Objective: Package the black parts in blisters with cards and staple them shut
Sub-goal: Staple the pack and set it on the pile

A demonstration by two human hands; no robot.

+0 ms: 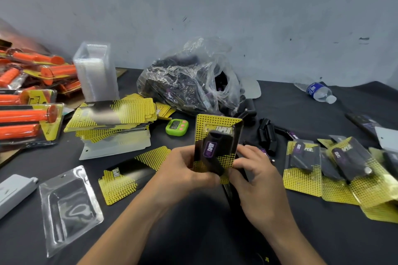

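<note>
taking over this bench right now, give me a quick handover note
Left hand and right hand both grip one pack, card and black part inside, held upright over the table. No staples can be made out on it.
Supplies: bag of black parts at the back, card stack and blister stack on the left, one empty blister and one loose card near the left hand.
Done: filled packs piled on the right.
Left: staple the pack in hand, then work through the bag.
</note>
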